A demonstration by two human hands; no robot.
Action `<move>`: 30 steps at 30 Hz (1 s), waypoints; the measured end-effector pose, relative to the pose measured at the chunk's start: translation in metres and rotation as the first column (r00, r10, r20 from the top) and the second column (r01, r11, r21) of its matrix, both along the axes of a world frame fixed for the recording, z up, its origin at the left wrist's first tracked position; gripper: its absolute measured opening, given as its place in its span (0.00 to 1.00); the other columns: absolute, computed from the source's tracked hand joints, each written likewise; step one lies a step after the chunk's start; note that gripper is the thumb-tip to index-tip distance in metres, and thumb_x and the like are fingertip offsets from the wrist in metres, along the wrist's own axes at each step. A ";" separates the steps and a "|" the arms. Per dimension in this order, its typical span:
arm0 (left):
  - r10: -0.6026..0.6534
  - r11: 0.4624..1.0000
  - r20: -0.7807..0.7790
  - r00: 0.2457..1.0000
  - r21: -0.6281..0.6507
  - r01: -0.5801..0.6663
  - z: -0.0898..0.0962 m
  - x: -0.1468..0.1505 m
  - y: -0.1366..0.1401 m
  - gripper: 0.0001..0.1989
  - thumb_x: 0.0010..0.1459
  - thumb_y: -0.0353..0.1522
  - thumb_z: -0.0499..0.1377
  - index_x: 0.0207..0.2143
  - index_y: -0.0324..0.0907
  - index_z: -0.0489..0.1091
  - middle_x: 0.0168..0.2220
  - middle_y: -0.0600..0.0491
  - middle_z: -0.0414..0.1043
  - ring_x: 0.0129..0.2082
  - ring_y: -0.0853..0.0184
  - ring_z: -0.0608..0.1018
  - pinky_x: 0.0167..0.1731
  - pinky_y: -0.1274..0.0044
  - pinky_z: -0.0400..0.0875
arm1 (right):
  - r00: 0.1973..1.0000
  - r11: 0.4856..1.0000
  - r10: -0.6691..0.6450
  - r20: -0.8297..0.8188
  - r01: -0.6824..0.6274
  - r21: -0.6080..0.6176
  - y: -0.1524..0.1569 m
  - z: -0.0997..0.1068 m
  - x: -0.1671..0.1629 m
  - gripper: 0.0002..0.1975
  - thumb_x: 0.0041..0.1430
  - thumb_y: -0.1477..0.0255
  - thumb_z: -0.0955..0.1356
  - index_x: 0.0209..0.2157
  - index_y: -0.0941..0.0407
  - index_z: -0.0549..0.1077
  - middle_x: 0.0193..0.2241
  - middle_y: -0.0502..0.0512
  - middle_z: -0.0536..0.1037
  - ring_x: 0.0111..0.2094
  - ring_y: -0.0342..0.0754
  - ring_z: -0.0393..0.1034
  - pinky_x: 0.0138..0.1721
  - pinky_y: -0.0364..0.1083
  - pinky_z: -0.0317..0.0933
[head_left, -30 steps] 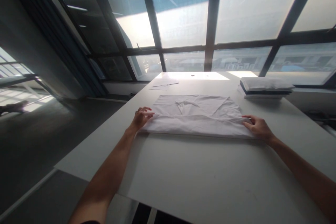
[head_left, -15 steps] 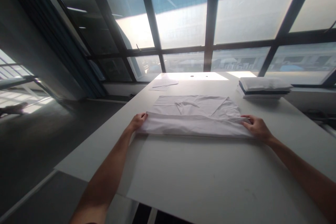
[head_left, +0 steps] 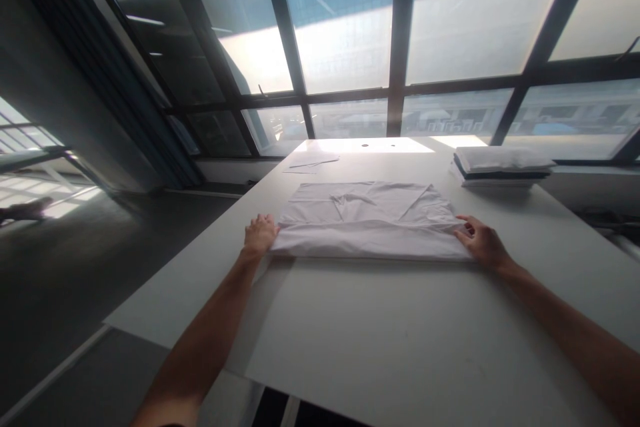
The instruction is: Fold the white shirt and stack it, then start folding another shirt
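A folded white garment (head_left: 370,240) lies on the white table in front of me, its near part turned over in a wide band. Creases and a small bunched spot show on its far part. Beside the garment's left end is my left hand (head_left: 261,234), fingers spread and fingertips resting at the edge of the fabric. At the opposite end, my right hand (head_left: 481,241) has its thumb and index finger around the band's right corner. Part of that corner is hidden by the fingers.
At the table's (head_left: 390,327) far right stands a stack of folded cloths (head_left: 503,167), mostly white with a dark layer. Some sheets of paper (head_left: 313,160) lie at the far left. Large windows (head_left: 345,47) rise behind the table, and a dark curtain (head_left: 107,73) hangs to the left.
My left hand has let go of the band's corner and spread its fingers. The band's left end has settled lower, and my right hand has shifted slightly left.
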State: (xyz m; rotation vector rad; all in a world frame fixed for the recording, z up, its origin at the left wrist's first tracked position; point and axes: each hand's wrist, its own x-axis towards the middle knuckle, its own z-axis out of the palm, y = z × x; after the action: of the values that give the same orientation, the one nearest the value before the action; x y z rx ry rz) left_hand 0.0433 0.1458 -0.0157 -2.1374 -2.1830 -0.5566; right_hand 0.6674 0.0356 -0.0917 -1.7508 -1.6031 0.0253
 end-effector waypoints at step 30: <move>-0.621 0.738 0.041 0.782 -0.305 0.602 -0.032 0.112 -0.022 0.32 0.75 0.47 0.41 0.75 0.47 0.51 0.75 0.46 0.45 0.75 0.51 0.46 0.70 0.53 0.39 | 0.909 0.940 0.300 0.291 -0.333 0.073 -0.006 0.040 -0.132 0.19 0.69 0.70 0.61 0.56 0.56 0.75 0.58 0.66 0.75 0.62 0.62 0.66 0.63 0.60 0.60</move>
State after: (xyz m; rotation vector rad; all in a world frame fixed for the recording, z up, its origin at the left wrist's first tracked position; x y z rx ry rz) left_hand 0.1553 0.1239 -0.0482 -3.0092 -1.5573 -0.1504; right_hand 0.5355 0.0292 -0.0518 -1.4311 -2.0370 -0.1645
